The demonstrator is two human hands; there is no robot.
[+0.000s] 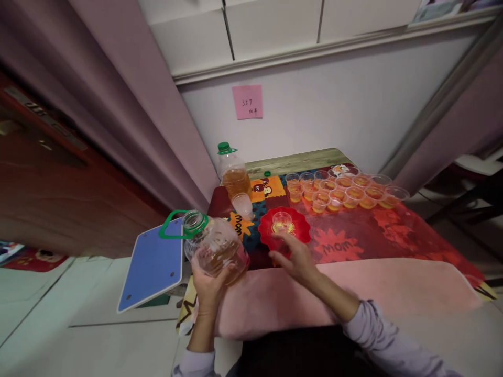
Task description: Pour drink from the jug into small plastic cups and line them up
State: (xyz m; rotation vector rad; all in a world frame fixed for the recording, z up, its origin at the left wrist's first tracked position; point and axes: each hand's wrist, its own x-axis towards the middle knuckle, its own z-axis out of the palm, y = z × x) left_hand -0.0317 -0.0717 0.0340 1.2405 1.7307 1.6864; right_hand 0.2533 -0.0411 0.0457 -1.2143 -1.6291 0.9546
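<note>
My left hand is wrapped round a large clear plastic jug, which leans to the left with its mouth uncapped. A green carrying handle sticks out from the jug's neck. Some amber liquid shows inside. My right hand is over the near rim of a red scalloped bowl, fingers stretched and apart, with nothing held. In the bowl stands a small clear plastic cup. Whether my fingertips touch the bowl or cup, I cannot tell.
Behind the jug stand a capped bottle of amber liquid and stacked clear cups. Rows of cups with orange-yellow liquid fill the table's back right. A green cap lies near the wall; a pink cloth covers the front edge.
</note>
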